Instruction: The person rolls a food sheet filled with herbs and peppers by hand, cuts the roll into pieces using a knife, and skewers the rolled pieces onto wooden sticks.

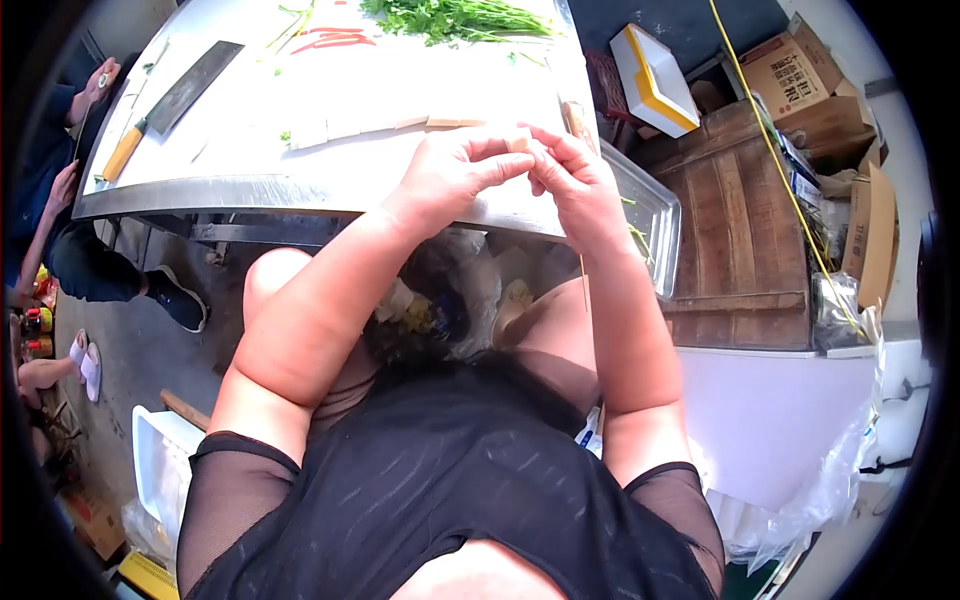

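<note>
My left hand (445,172) pinched a small pale piece (518,143) over the table (335,90). My right hand (582,190) met it — whether gripping, I couldn't tell.

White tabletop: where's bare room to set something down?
Tabletop middle looks bare, bordered by cleaver, red strips, herbs and pale row; glare may hide scraps. Crowded: under herbs; near edge around left hand and right hand.

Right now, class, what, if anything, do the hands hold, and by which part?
A small pale piece, by its edges, between the left hand and right hand; whether the right also grips the thin stick cannot be told.
</note>
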